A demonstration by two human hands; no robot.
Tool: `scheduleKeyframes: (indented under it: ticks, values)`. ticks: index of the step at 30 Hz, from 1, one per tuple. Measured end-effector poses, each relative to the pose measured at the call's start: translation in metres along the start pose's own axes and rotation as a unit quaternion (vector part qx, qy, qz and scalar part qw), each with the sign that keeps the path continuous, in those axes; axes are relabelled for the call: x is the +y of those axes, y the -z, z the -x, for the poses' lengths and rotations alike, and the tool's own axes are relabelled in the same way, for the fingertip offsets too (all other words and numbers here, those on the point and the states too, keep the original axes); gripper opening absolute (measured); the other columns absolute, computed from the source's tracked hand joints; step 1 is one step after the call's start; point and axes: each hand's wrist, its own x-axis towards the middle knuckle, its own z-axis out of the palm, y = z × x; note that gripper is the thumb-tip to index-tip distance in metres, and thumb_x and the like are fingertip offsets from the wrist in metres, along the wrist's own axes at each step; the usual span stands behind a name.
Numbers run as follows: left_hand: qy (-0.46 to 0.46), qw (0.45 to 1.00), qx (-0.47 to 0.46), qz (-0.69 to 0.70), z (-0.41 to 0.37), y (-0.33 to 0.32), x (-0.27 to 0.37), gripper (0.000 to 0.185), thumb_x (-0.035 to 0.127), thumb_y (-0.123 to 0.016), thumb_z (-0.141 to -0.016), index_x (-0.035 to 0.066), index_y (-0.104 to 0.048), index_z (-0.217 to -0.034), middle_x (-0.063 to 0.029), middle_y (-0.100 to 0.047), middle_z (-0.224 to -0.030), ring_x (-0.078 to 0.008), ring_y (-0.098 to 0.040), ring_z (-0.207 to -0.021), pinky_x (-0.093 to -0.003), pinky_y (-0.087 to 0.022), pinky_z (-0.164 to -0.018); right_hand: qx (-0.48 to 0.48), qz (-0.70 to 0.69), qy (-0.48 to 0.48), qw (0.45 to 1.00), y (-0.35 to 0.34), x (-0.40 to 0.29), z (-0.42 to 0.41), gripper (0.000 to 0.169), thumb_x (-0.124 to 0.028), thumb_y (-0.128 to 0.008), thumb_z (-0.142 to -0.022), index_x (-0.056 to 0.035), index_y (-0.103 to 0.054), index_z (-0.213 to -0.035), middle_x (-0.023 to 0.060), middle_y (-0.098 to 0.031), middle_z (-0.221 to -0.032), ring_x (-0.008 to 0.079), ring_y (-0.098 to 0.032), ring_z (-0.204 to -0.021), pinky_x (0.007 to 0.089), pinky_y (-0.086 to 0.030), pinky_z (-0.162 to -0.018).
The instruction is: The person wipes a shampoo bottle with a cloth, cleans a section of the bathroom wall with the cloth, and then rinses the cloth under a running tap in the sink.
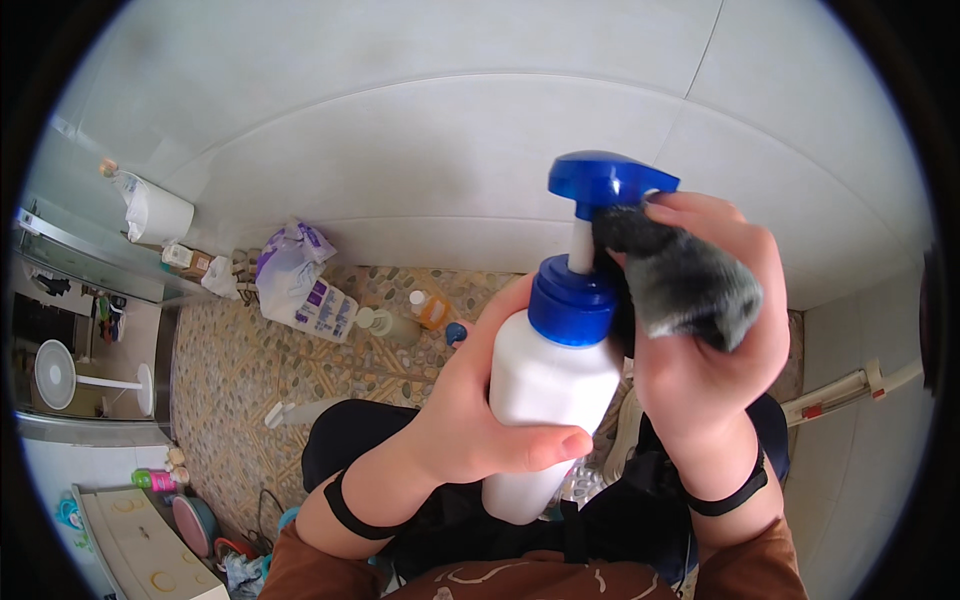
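Note:
My left hand point(480, 420) is wrapped around the body of a white plastic pump bottle point(555, 375) with a blue collar, holding it slightly tilted. The blue pump head point(604, 176) stands raised on its white stem. My right hand point(720, 330) grips a dark grey cloth point(682, 277), which touches the stem just under the pump head. The cloth partly hides the right side of the collar.
On the patterned floor point(232, 375) stand a large printed container point(326, 311), a greenish bottle point(394, 326), an orange bottle point(433, 311) and a clear spray bottle point(304, 412). A tiled wall point(465, 150) rises ahead. A drawer cabinet point(142, 536) is at lower left, a white fan point(56, 373) beyond the doorway.

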Motion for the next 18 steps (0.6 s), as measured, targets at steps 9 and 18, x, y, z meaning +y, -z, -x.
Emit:
scheduleKeyframes:
  ticks: [9,18]
  values:
    - [0.053,0.998,-0.026,0.013,-0.005,0.000,0.005,0.091,0.029,-0.081,-0.065,0.007,-0.031,-0.138,-0.0081,-0.055,-0.115,-0.0182,-0.056,-0.103,-0.0334,-0.046,-0.087,0.038,-0.069,-0.158,0.984,-0.010,-0.001,0.002,0.015,0.011,-0.065,-0.075,0.0027,-0.061,-0.088,0.0075,-0.065,-0.093,0.0115,-0.060,-0.082,0.0241,-0.048,-0.076]
    - [0.036,0.999,-0.035,-0.007,0.004,-0.005,0.001,0.126,0.038,-0.086,-0.059,0.006,-0.004,-0.148,-0.0123,-0.052,-0.124,-0.0209,-0.052,-0.112,-0.0357,-0.043,-0.094,0.048,-0.048,-0.228,0.971,-0.021,0.019,0.007,0.015,0.008,-0.060,-0.065,-0.0019,-0.053,-0.074,0.0125,-0.053,-0.065,0.0237,-0.051,-0.057,0.0305,-0.044,-0.055]
